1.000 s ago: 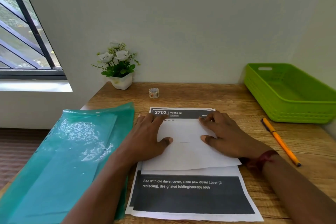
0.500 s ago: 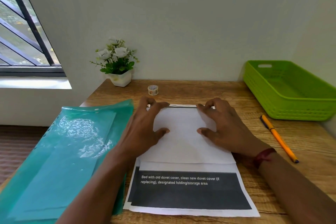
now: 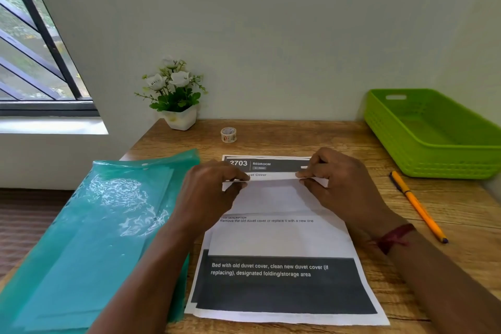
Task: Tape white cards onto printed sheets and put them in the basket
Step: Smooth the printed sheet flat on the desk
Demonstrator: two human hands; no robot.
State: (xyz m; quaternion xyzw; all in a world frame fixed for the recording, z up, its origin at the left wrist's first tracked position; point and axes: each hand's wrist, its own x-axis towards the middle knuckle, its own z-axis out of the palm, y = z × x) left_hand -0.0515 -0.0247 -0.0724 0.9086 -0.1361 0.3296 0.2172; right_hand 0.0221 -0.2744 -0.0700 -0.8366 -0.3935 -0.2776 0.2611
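A printed sheet [image 3: 282, 241] with a dark "2703 BEDROOM" header and a dark lower block lies on the wooden desk in front of me. Over its upper part is a white card [image 3: 273, 195], its far edge lifted off the sheet. My left hand [image 3: 208, 198] pinches that edge at its left end and my right hand [image 3: 339, 187] pinches the right end. A small roll of tape [image 3: 228, 134] stands behind the sheet. The green basket [image 3: 406, 154] sits at the back right and looks empty.
A teal plastic folder [image 3: 95, 238] lies left of the sheet, overhanging the desk edge. An orange pen [image 3: 418, 207] lies between the sheet and the basket. A white pot of flowers [image 3: 180, 118] stands by the wall. A window is at the far left.
The hands went from lying flat on the white card to pinching its far edge and lifting it toward me. The sheet's header and a line of text now show.
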